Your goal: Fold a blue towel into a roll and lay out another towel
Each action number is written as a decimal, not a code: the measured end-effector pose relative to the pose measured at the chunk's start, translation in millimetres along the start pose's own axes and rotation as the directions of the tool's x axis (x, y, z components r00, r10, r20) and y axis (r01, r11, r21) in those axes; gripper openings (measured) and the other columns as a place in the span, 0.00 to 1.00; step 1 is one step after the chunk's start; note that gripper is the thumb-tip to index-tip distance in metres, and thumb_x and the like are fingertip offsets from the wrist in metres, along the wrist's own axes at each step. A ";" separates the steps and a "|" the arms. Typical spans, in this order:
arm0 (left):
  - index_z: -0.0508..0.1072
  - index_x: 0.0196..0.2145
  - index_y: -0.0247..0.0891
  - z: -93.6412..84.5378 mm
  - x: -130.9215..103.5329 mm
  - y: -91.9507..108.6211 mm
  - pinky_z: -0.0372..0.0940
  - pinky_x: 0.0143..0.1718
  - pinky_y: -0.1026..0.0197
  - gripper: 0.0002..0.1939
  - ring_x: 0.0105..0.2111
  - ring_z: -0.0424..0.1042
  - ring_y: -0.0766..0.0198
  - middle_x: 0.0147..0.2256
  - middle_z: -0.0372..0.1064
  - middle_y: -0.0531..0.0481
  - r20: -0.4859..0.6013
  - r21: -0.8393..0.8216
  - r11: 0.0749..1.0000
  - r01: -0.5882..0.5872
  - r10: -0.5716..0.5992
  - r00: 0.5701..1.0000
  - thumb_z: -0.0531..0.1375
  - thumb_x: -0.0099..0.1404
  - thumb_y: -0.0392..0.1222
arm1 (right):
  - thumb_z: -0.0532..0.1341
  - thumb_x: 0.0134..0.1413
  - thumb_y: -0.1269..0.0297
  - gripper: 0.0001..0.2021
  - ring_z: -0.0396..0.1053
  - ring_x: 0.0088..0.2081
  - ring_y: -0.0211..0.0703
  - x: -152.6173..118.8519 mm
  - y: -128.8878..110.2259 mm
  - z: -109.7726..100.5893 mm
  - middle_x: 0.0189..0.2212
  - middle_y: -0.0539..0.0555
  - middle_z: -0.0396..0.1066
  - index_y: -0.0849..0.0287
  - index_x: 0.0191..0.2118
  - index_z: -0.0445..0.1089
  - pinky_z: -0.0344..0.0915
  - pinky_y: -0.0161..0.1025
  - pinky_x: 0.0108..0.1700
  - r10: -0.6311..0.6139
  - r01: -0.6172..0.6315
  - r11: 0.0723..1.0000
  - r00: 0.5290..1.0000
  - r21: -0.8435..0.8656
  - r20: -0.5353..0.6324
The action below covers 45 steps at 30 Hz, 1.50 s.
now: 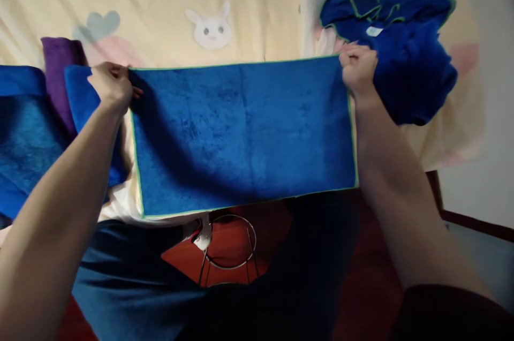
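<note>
A blue towel (pixel 249 132) with green edging is stretched out between my two hands, its lower edge reaching over the front of the bed. My left hand (pixel 113 86) grips its far left corner, the fingers closed on the cloth. At the far right corner, my right hand (pixel 359 67) pinches the edge. Just beyond that hand lies a crumpled pile of dark blue towels (pixel 413 62) with green trim and a small white label. Close to my left forearm are a blue folded cloth (pixel 82 89) and a purple cloth (pixel 62 73), partly covered.
A cream bed sheet (pixel 265 14) printed with a rabbit face and hearts spreads under the towels. More blue cloths (pixel 28 132) lie at the left. Below the bed edge are my legs (pixel 136 277), a round metal stool frame (pixel 231 266) and a reddish floor.
</note>
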<state>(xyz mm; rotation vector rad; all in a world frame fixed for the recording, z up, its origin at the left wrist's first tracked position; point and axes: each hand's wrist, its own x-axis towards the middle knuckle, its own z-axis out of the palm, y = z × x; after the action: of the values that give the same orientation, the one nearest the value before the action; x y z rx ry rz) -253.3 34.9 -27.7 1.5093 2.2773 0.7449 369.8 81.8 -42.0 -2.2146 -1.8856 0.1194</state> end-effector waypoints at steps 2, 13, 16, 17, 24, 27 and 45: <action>0.64 0.52 0.15 -6.4 -15.0 13.1 0.72 0.57 0.39 0.13 0.52 0.76 0.55 0.47 0.73 0.37 -0.059 0.103 0.994 -0.040 0.046 0.997 0.53 0.79 0.33 | 0.52 0.75 0.68 0.19 0.69 0.64 0.42 -4.2 -10.2 -8.8 0.60 0.73 0.72 0.79 0.58 0.72 0.62 0.40 0.61 0.010 -0.007 0.997 0.999 -0.075 0.040; 0.59 0.73 0.35 54.8 -161.2 100.4 0.37 0.75 0.35 0.34 0.76 0.38 0.42 0.76 0.43 0.41 0.367 0.046 0.680 -0.731 0.670 0.646 0.47 0.78 0.57 | 0.52 0.74 0.57 0.31 0.35 0.79 0.59 -166.1 -212.0 10.7 0.78 0.57 0.42 0.60 0.77 0.52 0.28 0.65 0.78 -0.546 0.509 0.832 0.822 0.218 0.165; 0.58 0.74 0.36 73.1 -173.8 102.6 0.37 0.75 0.36 0.36 0.77 0.39 0.44 0.76 0.43 0.41 0.346 0.018 0.700 -0.714 0.666 0.661 0.44 0.78 0.60 | 0.51 0.74 0.55 0.32 0.36 0.79 0.56 -173.6 -218.6 28.0 0.78 0.55 0.43 0.59 0.77 0.51 0.27 0.64 0.78 -0.591 0.527 0.793 0.788 0.305 0.175; 0.59 0.74 0.37 74.2 -172.1 100.3 0.36 0.75 0.36 0.37 0.77 0.39 0.44 0.76 0.43 0.41 0.339 0.014 0.711 -0.703 0.658 0.672 0.44 0.78 0.61 | 0.50 0.74 0.55 0.32 0.36 0.79 0.55 -168.9 -211.4 29.9 0.78 0.55 0.43 0.59 0.77 0.51 0.28 0.63 0.78 -0.586 0.521 0.796 0.792 0.310 0.174; 0.59 0.72 0.30 26.4 -113.1 44.6 0.41 0.69 0.24 0.53 0.75 0.39 0.33 0.76 0.41 0.33 0.187 0.162 0.856 -0.490 0.461 0.867 0.35 0.72 0.78 | 0.45 0.76 0.52 0.31 0.41 0.78 0.56 -101.0 -89.0 11.4 0.77 0.60 0.46 0.61 0.77 0.52 0.36 0.65 0.77 -0.327 0.312 0.943 0.932 0.114 0.155; 0.55 0.65 0.13 4.0 -93.6 14.4 0.48 0.44 0.28 0.55 0.73 0.31 0.25 0.69 0.48 0.13 0.168 0.246 0.863 -0.442 0.411 0.896 0.29 0.75 0.74 | 0.40 0.78 0.52 0.31 0.43 0.78 0.54 -85.7 -39.8 10.1 0.77 0.63 0.47 0.64 0.77 0.52 0.40 0.62 0.77 -0.188 0.188 0.982 0.976 0.011 0.112; 0.58 0.74 0.34 27.2 -260.9 84.3 0.36 0.76 0.36 0.36 0.77 0.35 0.47 0.76 0.41 0.40 0.324 -0.016 0.800 -0.600 0.572 0.754 0.46 0.77 0.56 | 0.50 0.74 0.57 0.33 0.34 0.79 0.53 -254.0 -208.2 -19.6 0.78 0.60 0.42 0.64 0.77 0.49 0.28 0.61 0.79 -0.513 0.452 0.845 0.836 0.285 0.194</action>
<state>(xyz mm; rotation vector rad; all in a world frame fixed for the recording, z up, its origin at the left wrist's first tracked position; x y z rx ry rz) -71.6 -171.4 -8.9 2.2489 1.6103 0.4923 130.6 -139.7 2.1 -1.5688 -2.3778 0.5354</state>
